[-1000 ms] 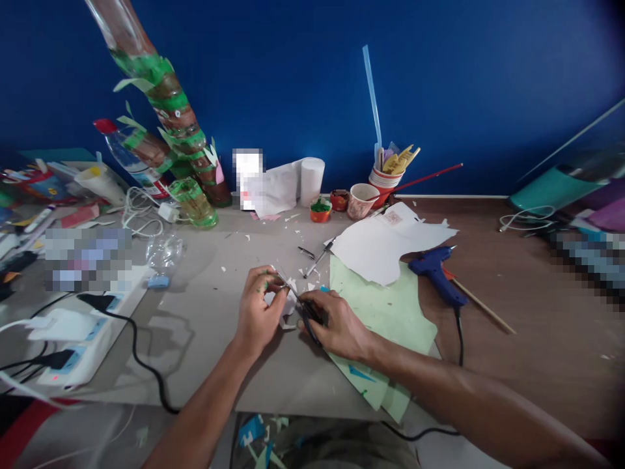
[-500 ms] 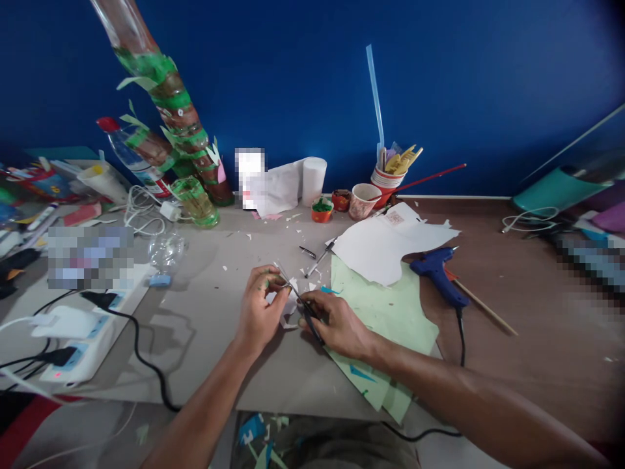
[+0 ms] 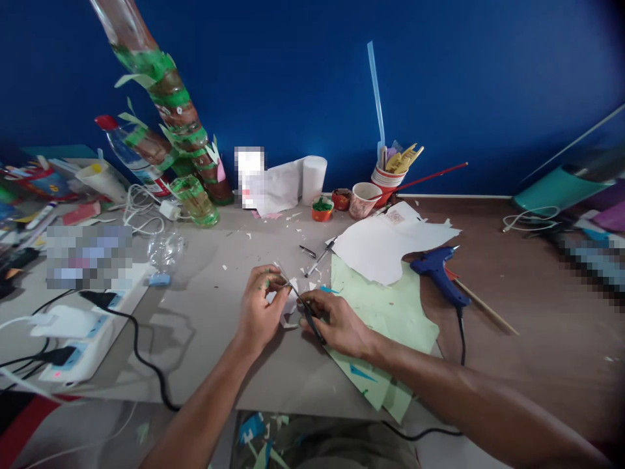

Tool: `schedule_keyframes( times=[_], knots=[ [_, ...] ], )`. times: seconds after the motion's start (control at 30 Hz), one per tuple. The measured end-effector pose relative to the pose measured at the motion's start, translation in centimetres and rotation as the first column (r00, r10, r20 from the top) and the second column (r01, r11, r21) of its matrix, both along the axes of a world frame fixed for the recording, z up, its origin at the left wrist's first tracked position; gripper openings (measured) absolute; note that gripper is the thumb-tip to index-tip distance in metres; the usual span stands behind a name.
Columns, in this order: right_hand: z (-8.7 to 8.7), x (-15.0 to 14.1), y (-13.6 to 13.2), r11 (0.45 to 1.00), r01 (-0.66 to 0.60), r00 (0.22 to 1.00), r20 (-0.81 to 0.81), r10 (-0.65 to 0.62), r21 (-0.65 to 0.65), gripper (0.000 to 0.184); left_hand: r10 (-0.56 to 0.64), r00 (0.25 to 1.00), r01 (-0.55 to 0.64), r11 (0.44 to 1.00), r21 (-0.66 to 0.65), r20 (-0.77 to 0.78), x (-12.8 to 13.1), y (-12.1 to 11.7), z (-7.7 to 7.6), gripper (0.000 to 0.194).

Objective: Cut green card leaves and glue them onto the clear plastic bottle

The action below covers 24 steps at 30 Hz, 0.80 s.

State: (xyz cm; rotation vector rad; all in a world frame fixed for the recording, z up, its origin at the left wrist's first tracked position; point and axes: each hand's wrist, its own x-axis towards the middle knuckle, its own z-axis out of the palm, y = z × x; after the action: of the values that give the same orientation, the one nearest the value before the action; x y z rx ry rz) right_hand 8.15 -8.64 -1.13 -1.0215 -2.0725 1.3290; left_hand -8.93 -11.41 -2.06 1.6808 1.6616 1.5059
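My right hand [image 3: 336, 320] is closed around the black handles of a pair of scissors [image 3: 310, 317], whose blades point up and to the left. My left hand [image 3: 263, 303] pinches a small piece of white paper [image 3: 289, 303] close to the blades; its fingers partly hide the paper. White scraps lie on the table under and around both hands. Green paper sheets [image 3: 385, 319] lie under and beyond my right hand, with a larger cut white sheet [image 3: 390, 241] overlapping their top. A pen [image 3: 319, 258] rests just beyond my fingers, its cap [image 3: 307, 251] beside it.
A blue glue gun [image 3: 442, 273] and a wooden stick [image 3: 483, 305] lie to the right. Paper cups [image 3: 364, 199], paint pots [image 3: 322, 208] and a paper roll [image 3: 314, 181] stand at the back. A painted bottle tower [image 3: 183, 114] and a power strip [image 3: 97, 332] occupy the left.
Almost nothing differs. Both hands keep their places, and the scissors' handles have shifted very slightly in my right hand.
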Motion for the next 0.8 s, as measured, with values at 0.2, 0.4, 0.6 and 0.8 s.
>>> schedule_keyframes(
  times=[0.2,0.4,0.6,0.8],
  knots=[
    [-0.16,0.07,-0.01,1.0,-0.005,1.0,0.01,0.004,0.005,0.026,0.001,1.0,-0.001,1.0,-0.01,-0.002,-0.01,-0.02,0.14,0.005],
    [-0.18,0.18,0.01,1.0,-0.009,1.0,0.016,0.009,0.002,0.026,0.001,1.0,-0.001,1.0,-0.008,-0.008,-0.03,0.0,0.13,0.007],
    [-0.12,0.19,-0.01,1.0,-0.011,1.0,0.02,0.012,-0.009,0.026,-0.002,1.0,0.003,1.0,-0.013,0.003,-0.13,0.08,0.05,0.007],
    [-0.31,0.24,0.07,1.0,-0.021,1.0,0.012,0.021,0.0,0.024,0.006,0.998,-0.004,0.999,-0.038,0.058,0.02,0.01,0.26,0.006]
  ],
)
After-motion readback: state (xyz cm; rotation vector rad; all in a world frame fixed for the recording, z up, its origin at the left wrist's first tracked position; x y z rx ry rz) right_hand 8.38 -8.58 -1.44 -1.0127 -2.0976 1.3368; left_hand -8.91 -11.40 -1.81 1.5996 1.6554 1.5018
